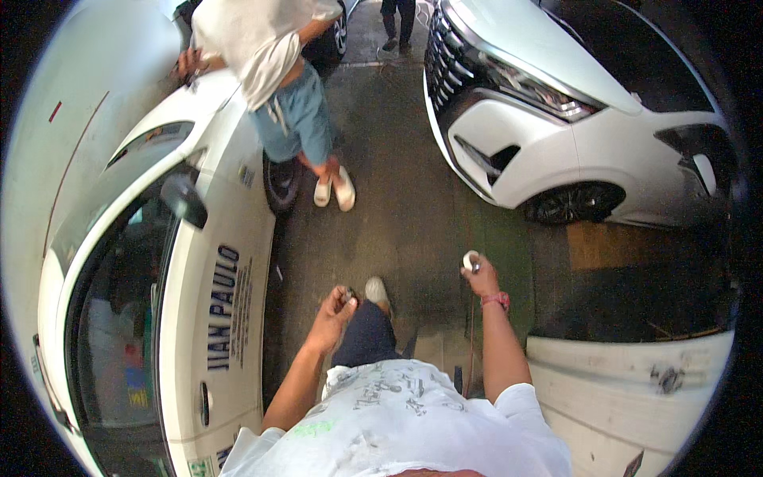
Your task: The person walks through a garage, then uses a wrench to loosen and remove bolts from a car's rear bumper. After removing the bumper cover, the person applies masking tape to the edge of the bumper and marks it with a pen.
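My left hand (332, 319) is raised in front of my left thigh, fingers closed on a small dark metallic object (349, 294) that is too small to name. My right hand (485, 280) is out to the right, wrapped round a white ring-shaped roll (470, 258), like tape, with a small dark metallic part against it. A pink band (495, 300) circles that wrist, and a thin cord (471, 346) runs vertically below the hand. My shoe (376, 288) shows beyond the dark shorts.
A white car with lettering (187, 270) lines the left side, and a white car's front (517, 143) is ahead right. A person in blue shorts (290, 119) stands by the left car, another person's legs (397, 20) farther off. A white vehicle body (596, 397) sits lower right.
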A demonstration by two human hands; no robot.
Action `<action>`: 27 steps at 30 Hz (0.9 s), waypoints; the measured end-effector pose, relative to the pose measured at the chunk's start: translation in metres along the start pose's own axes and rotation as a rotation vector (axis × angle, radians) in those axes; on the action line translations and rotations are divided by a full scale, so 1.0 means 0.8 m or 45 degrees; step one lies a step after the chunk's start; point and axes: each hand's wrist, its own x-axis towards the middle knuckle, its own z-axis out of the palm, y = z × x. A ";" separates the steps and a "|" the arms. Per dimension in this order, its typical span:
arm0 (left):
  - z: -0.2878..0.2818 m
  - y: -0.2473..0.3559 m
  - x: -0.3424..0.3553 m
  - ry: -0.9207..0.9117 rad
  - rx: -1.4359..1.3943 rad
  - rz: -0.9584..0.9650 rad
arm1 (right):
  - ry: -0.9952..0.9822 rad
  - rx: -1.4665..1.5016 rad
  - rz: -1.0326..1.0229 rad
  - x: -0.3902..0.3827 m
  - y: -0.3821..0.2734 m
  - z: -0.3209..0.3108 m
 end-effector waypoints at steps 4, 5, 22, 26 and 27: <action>-0.002 0.026 0.193 -0.080 0.113 0.014 | 0.044 0.112 -0.100 0.234 -0.146 -0.003; 0.001 0.038 0.240 -0.064 0.198 -0.011 | 0.029 0.144 -0.127 0.273 -0.168 0.005; 0.038 0.301 0.994 0.137 0.124 0.033 | -0.807 0.673 -0.085 0.923 -0.416 0.153; 0.033 0.397 1.167 0.433 0.079 0.130 | -0.944 0.585 -0.363 1.134 -0.509 0.157; 0.035 0.426 1.202 0.501 0.053 0.130 | -0.942 0.590 -0.417 1.181 -0.538 0.153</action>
